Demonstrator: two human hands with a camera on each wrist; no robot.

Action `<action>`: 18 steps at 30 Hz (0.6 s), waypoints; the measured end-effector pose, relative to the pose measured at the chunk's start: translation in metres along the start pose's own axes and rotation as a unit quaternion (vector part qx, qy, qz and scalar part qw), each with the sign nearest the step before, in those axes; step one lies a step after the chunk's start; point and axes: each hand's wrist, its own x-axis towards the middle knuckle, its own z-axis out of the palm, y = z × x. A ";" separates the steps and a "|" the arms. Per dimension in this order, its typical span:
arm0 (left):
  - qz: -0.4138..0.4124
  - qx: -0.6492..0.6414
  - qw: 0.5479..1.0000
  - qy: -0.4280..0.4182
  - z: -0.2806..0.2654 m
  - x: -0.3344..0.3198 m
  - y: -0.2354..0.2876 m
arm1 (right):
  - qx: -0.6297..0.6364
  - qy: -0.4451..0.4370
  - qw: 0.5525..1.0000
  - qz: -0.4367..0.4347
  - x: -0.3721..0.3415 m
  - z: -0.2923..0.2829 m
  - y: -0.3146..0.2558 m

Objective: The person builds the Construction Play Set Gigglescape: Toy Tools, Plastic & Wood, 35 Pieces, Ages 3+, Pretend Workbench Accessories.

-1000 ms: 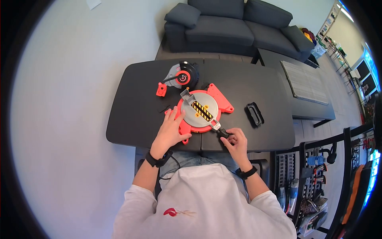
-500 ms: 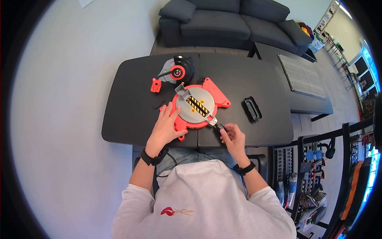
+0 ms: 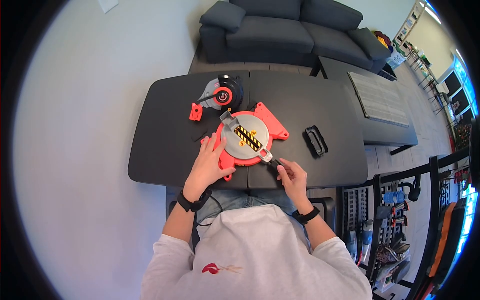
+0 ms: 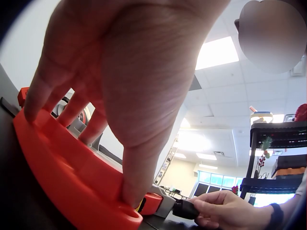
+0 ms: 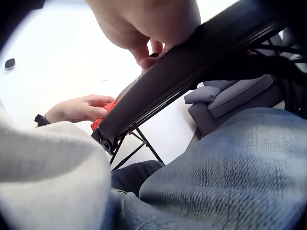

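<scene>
Only the right hand (image 3: 294, 180) was seen to have been shifted slightly at the handle (image 3: 273, 164) since the earlier frame; the base (image 3: 231, 144) and the left hand (image 3: 204, 162) were kept in place.

From left to right, the following arrangement was recorded. A thin black rod (image 3: 199, 136) was laid flat on the table (image 3: 162, 120), just beyond the left fingertips. The left hand was rested on the near left side of the base; its fingers were spread apart and set against the red rim, and its thumb was placed on a red foot. The saw unit (image 3: 223, 96) was positioned behind the base. The base was laid flat across the table seam, its striped slot (image 3: 248, 138) turned up and its handle directed toward the right hand. The handle was pinched between the right thumb and fingers. A black frame (image 3: 311, 142) was placed well apart, to the right. Beyond the table, a side table (image 3: 395, 132) was topped by a grey mat (image 3: 380, 97).
</scene>
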 end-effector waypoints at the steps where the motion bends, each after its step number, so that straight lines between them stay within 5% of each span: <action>1: 0.000 -0.001 1.000 0.001 0.000 0.000 0.000 | 0.020 0.007 1.000 0.015 0.001 0.001 -0.001; 8: -0.001 0.014 1.000 -0.008 0.000 0.000 0.000 | -0.042 -0.011 0.992 -0.115 -0.001 0.001 -0.007; 16: 0.007 0.017 1.000 0.000 0.002 0.000 -0.002 | 0.063 0.015 0.998 0.021 0.001 0.003 -0.001; 18: 0.006 0.015 1.000 -0.003 0.002 0.001 -0.003 | 0.010 0.002 0.998 -0.066 0.001 0.002 -0.008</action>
